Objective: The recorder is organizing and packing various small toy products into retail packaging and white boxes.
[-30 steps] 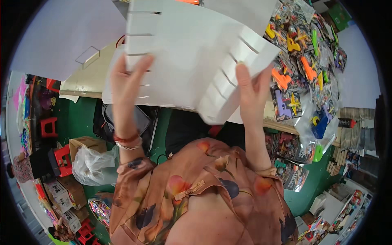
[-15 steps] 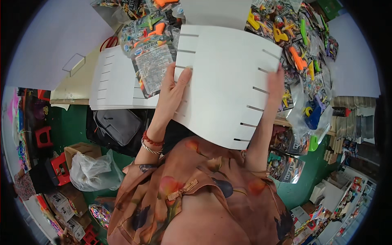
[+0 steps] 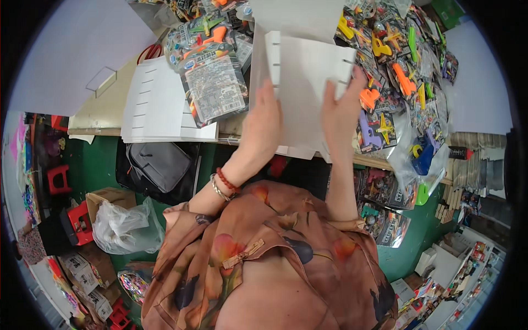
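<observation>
A white slotted card sheet [image 3: 305, 71] is between my two hands, its side strips with dark slits bent up. It sits at the mouth of an open pale box [image 3: 294, 16] with a raised flap; how deep it sits I cannot tell. Along the card's left strip lie the fingers of my left hand [image 3: 261, 126], slightly blurred. My right hand [image 3: 342, 107] grips the right edge, thumb apart from the fingers. Left of the box, a carded toy pack [image 3: 213, 88] lies back side up over a stack of white slotted sheets [image 3: 159, 104].
Many blister-packed toys [image 3: 404, 77] are heaped right of the box, and more packs lie behind on the left. Red-handled scissors [image 3: 149, 53] rest by the sheets. Below the table edge are a grey bag [image 3: 159, 168] and a carton with a plastic bag [image 3: 126, 225].
The card sheet has moved away from me, down to the box, and its sides are bent up. My hands have come closer together.
</observation>
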{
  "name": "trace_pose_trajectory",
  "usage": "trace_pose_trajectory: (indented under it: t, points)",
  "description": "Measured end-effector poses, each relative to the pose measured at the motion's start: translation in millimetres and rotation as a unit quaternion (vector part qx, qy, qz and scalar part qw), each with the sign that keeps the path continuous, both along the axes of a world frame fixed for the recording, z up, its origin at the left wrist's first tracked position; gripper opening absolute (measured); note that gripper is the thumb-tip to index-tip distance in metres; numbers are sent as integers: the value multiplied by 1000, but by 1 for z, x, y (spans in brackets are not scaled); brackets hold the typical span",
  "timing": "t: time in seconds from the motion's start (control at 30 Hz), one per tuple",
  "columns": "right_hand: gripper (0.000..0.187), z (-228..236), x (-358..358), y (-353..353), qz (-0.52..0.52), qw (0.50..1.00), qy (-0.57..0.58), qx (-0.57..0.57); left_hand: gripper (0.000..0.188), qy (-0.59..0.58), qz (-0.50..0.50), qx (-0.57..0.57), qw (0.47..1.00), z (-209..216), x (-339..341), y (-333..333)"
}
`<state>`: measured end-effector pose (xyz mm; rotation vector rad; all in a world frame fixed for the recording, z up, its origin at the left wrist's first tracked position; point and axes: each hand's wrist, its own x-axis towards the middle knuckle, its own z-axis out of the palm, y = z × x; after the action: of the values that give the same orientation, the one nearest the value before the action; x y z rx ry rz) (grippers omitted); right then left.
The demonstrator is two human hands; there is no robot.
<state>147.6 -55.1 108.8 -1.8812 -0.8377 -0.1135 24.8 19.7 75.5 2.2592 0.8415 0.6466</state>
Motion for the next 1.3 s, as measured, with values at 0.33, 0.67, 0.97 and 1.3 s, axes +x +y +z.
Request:
trace_pose_trajectory:
  t: [0.33,0.67,0.97,1.3]
  points:
    - [41,-31,-8,17,67,998,6,13,49,87,14,-21,996,-50,13,11]
    - [39,-60,26,35,35,988,153,-11,57,176,32,41,983,-66,20,10]
    - [32,-89,31,33,0,983,110,-149,44,164,10,60,985,-77,20,11]
    - [41,-88,7,32,-41,969,-101,-222,69,146,-31,265,953,-83,7,3]
